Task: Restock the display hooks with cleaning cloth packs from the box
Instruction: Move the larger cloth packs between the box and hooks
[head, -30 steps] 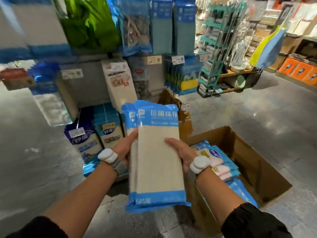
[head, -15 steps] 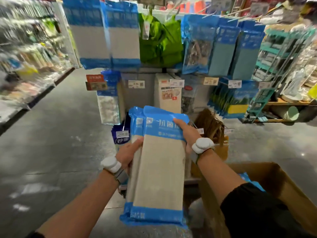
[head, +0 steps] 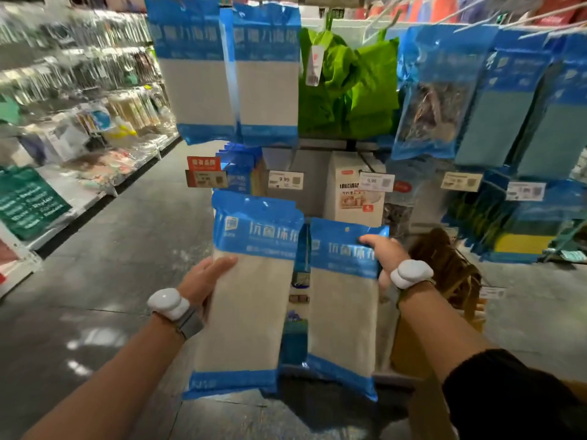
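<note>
Hands apart: left hand (head: 203, 277) grips one cloth pack (head: 247, 290), right hand (head: 381, 252) grips a second pack (head: 344, 300) beside it.

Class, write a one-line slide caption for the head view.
Left hand and right hand each hold a cleaning cloth pack below matching hanging packs.
</note>
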The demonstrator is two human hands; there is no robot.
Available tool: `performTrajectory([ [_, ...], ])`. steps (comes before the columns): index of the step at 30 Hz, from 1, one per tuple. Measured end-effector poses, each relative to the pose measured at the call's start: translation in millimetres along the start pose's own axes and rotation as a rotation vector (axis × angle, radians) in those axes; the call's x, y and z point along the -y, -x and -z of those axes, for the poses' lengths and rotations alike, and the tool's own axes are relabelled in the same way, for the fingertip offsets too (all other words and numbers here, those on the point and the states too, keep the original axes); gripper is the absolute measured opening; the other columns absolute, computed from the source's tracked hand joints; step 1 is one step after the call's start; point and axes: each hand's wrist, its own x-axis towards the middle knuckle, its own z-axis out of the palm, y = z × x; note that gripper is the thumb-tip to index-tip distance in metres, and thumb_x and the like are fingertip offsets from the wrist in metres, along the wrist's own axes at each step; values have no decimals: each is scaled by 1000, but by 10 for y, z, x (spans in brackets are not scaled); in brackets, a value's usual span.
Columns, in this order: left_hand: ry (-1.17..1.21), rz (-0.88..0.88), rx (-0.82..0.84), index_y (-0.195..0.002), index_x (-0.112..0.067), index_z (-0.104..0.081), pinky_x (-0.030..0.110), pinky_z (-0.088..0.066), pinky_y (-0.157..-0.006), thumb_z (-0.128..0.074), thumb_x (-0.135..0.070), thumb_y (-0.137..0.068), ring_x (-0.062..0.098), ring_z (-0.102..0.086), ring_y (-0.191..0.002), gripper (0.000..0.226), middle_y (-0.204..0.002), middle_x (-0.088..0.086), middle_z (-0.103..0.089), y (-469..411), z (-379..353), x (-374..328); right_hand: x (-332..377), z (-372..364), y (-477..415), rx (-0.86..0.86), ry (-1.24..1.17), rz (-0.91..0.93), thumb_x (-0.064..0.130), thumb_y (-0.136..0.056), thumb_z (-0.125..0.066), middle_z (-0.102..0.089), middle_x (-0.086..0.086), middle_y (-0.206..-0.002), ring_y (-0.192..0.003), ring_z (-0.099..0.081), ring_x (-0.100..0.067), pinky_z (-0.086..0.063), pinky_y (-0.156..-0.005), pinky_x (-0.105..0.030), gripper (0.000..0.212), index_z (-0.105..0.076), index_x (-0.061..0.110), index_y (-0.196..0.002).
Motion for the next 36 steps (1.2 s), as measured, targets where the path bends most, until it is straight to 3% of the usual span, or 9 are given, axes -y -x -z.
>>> performTrajectory([
  [3, -51, -4, 119, -109, -6, -72, 38, -57, -75, -81, -30, -76, 23, -72, -74, 42, -94, 17, -74, -72, -109, -104, 55, -75, -283, 68, 51, 24, 18, -74, -80, -78, -12, -96, -87, -75, -34, -59, -84, -59, 27, -74, 10, -99],
  [6, -181, -70, 222, -103, -14, -75, 38, -57, -79, -87, -39, -53, 22, -72, -84, 57, -98, 12, -76, -224, -240, -178, 154, -253, -482, 169, 128, 58, 15, -78, -76, -79, -2, -77, -73, -73, -23, -62, -71, -37, 14, -75, 9, -91],
  [8, -280, -87, 284, -102, -16, -76, 39, -55, -83, -85, -41, -57, 24, -70, -90, 52, -102, 12, -76, -318, -289, -208, 195, -375, -542, 294, 108, 63, 9, -83, -70, -77, -11, -89, -65, -70, -19, -56, -59, -29, 7, -74, 7, -89],
  [15, -358, -11, 323, -120, 4, -63, 60, -49, -101, -88, -31, -52, 37, -66, -103, 81, -120, 31, -68, -613, -153, -306, 432, -653, -821, 351, -12, -113, 16, -88, -70, -72, -23, -115, -107, -68, -41, -53, -96, -58, 37, -68, 1, -121],
  [18, -425, 3, 428, -120, -1, -65, 50, -54, -94, -85, -26, -59, 34, -68, -103, 68, -115, 20, -72, -717, -69, -394, 494, -804, -908, 353, 15, -129, 18, -89, -70, -72, -22, -115, -107, -70, -39, -55, -93, -58, 35, -68, 2, -121],
  [22, -636, 6, 514, -116, -11, -71, 39, -60, -84, -81, -32, -69, 26, -75, -97, 52, -110, 9, -77, -840, -19, -550, 535, -998, -962, 351, 45, -98, 24, -87, -73, -77, -16, -103, -84, -76, -33, -61, -68, -44, 34, -70, 7, -117],
  [26, -827, -16, 512, -115, -22, -73, 50, -59, -94, -84, -42, -68, 26, -75, -103, 53, -111, 3, -78, -1059, 70, -725, 578, -1256, -1053, 352, 9, -42, 25, -82, -75, -74, -19, -114, -103, -72, -37, -61, -77, -46, 46, -68, 7, -124],
  [30, -903, -33, 506, -119, -29, -71, 37, -60, -95, -86, -31, -79, 12, -73, -101, 43, -111, -9, -77, -1190, 27, -831, 620, -1377, -1092, 361, -38, 20, 25, -90, -70, -70, -20, -121, -110, -69, -37, -58, -91, -52, 43, -66, 4, -127],
  [36, -924, -32, 566, -128, -26, -66, 40, -59, -97, -86, -33, -77, 13, -72, -107, 55, -119, -7, -75, -1488, 123, -889, 553, -1534, -1194, 339, -45, 18, 16, -97, -56, -68, -23, -124, -115, -66, -40, -55, -97, -50, 36, -63, -1, -128],
])
